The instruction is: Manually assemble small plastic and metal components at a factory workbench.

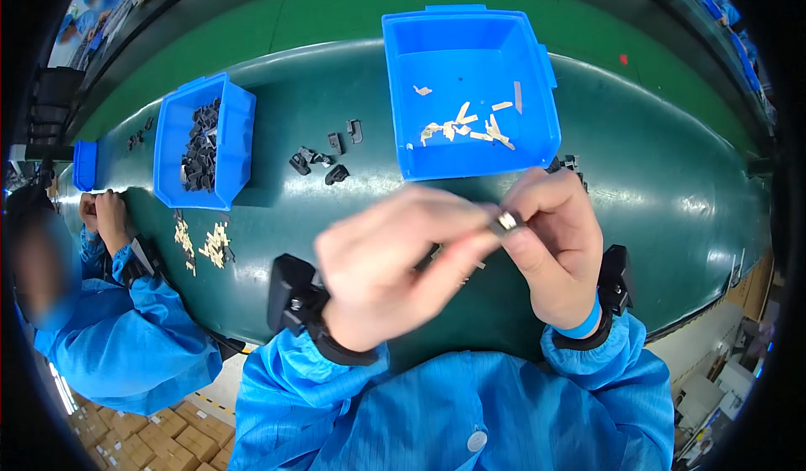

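Note:
A small black plastic part (506, 222) with a shiny pale face is pinched between the thumb and fingers of my right hand (558, 240). From the left, my left hand (403, 261) brings its thumb and forefinger together at the same part; it is blurred, and whatever its fingertips grip is too small to make out. Beneath the hands, a few pale bits (478, 264) show on the green table, mostly hidden. Just beyond stands a blue bin (470, 164) with pale strips (457, 127) scattered inside.
Loose black parts (319, 159) lie left of the bin, more (571, 164) at its right corner. Another blue bin (239, 152) holds many black parts (200, 152). Pale scraps (214, 246) lie near a co-worker (134, 337) at the left. The green table (672, 202) curves around.

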Demonstrator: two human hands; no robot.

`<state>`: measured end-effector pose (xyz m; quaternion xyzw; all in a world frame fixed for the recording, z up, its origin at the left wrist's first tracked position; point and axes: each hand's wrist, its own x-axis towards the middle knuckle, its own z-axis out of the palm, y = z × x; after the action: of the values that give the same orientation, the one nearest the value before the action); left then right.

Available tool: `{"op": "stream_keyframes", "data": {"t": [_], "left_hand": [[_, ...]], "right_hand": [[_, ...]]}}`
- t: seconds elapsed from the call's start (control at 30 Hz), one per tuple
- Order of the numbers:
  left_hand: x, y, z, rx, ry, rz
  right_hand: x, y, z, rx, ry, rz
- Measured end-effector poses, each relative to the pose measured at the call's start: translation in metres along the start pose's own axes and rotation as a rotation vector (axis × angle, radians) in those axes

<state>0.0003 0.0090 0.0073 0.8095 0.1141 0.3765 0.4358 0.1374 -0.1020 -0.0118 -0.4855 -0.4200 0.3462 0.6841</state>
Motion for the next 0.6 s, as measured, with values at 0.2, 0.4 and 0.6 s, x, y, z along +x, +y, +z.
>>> {"op": "stream_keyframes", "data": {"t": [0.2, 0.4, 0.6], "left_hand": [[0.000, -0.024, -0.040, 0.436, 0.478, -0.236], [-0.005, -0.033, -0.061, 0.563, 0.391, -0.469], [-0.009, -0.043, -0.056, 0.695, 0.288, -0.490]], "right_hand": [[0.005, -0.016, -0.006, -0.649, -0.357, 0.334], [-0.002, -0.006, 0.007, -0.915, -0.482, 0.209], [-0.012, 0.002, 0.024, -1.002, -0.487, 0.036]]}}
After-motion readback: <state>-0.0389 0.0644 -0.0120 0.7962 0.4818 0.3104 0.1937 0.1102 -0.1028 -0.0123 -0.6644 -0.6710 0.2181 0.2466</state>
